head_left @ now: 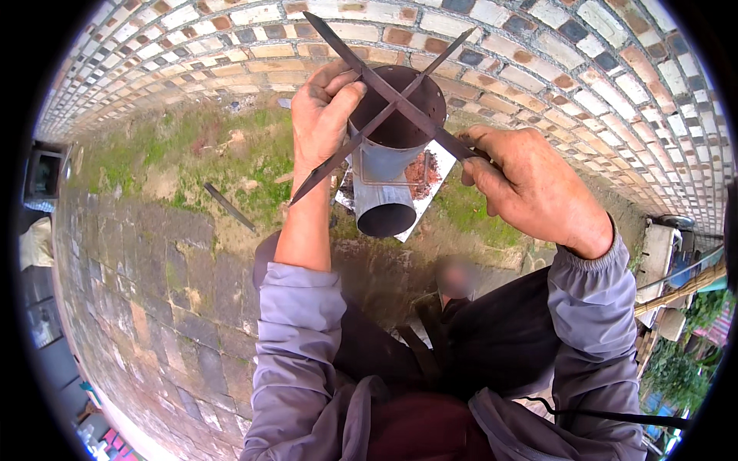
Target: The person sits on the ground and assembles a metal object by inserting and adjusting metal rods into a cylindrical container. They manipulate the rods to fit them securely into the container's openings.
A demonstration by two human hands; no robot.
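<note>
A rusty brown metal cross (398, 103), made of two flat bars meeting in the middle, lies over the round mouth of an upright metal stove-like tube (386, 161). Whether the cross rests on the rim or hovers just above it, I cannot tell. My left hand (321, 127) is closed on the cross's upper-left arm, thumb against fingers. At the lower-right arm, my right hand (526, 180) pinches the end between thumb and fingers. A short side pipe (384, 201) juts from the tube toward me, its dark opening facing me.
Under the tube is a white board (435, 184) with reddish crumbs. A loose metal strip (229, 207) lies on the mossy ground to the left. A brick wall (538, 73) curves behind. My foot (455, 280) is close in front of the tube. Assorted objects stand at far right.
</note>
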